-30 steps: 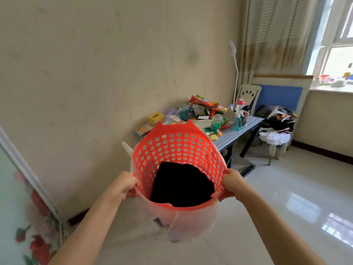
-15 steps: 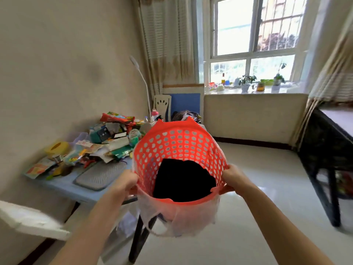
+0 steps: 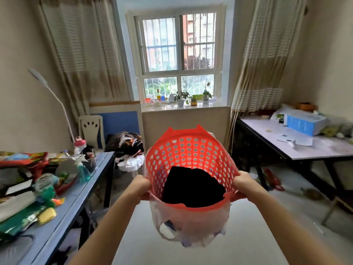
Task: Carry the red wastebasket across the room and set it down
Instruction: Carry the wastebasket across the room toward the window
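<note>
Nearest the camera, two bare forearms reached forward, and both hands were closed on the rim of the red wastebasket [image 3: 191,150]. The left hand [image 3: 140,187] gripped the rim on the left side with fingers curled over it, and the right hand [image 3: 242,183] clamped the opposite side the same way. The wastebasket hung in the air between them, tilted so its open mouth faced the camera, clear of the floor [image 3: 191,251] and of any desk. Something dark [image 3: 193,186] lay inside it; what it was could not be told. A thin plastic bag [image 3: 191,226] sagged around its underside.

To the left, near the wastebasket but apart from it, stood a blue desk [image 3: 91,180] heaped with wrappers, a spray bottle and other clutter. To the right, well apart, stood a second desk [image 3: 315,148] carrying papers and a blue box [image 3: 303,124]. Between them lay a stretch of bare pale floor, with some scraps under the right desk. Farther off, a chair piled with clothes [image 3: 128,148] sat against the wall, and beyond it the window [image 3: 179,54] with small plants on its sill, curtains at each side.

By my reading, the lift was done and the carry was under way, midway through the room. Choosing a spot and lowering the wastebasket upright onto the floor were left to do.
</note>
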A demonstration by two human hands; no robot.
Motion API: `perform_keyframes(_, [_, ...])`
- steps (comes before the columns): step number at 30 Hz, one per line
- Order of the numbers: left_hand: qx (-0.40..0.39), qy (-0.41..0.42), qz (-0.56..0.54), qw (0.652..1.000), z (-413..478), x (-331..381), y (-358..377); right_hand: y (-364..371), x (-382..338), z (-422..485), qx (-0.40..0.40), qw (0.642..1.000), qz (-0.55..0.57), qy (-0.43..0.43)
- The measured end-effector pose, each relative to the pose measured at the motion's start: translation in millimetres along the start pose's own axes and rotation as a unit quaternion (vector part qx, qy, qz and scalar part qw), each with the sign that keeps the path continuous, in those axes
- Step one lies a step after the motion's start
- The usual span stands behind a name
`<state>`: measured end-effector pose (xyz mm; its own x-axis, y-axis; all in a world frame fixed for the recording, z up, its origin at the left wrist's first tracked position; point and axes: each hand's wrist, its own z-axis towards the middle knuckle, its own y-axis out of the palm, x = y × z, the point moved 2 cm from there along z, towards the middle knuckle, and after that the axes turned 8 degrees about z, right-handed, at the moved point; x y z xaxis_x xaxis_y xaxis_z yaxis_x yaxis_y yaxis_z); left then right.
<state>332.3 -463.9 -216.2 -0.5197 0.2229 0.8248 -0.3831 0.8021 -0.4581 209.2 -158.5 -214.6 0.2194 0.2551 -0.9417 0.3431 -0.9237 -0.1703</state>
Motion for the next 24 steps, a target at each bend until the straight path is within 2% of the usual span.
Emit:
perform_keyframes(7, [-0.046, 0.025, 0.047, 0.998, 98.3, 65.1, 5.8, -9.7, -22.8, 71.2, 0.075, 0.996, 0.048, 0.011])
perform_keyframes(13, [-0.081, 0.038, 0.043, 0.995, 149.1, 95.9, 14.1, -14.6, -26.8, 129.4, 0.088, 0.994, 0.060, 0.020])
perform_keyframes(19, [-0.084, 0.029, 0.054, 0.995, 209.1, 115.3, 25.2, -14.4, -33.0, 198.7, 0.098, 0.993, 0.056, 0.030])
perform_keyframes(24, [-0.057, 0.020, 0.065, 0.996, 282.7, 142.5, 36.1, -12.3, -47.6, 294.8, 0.084, 0.994, 0.051, 0.041])
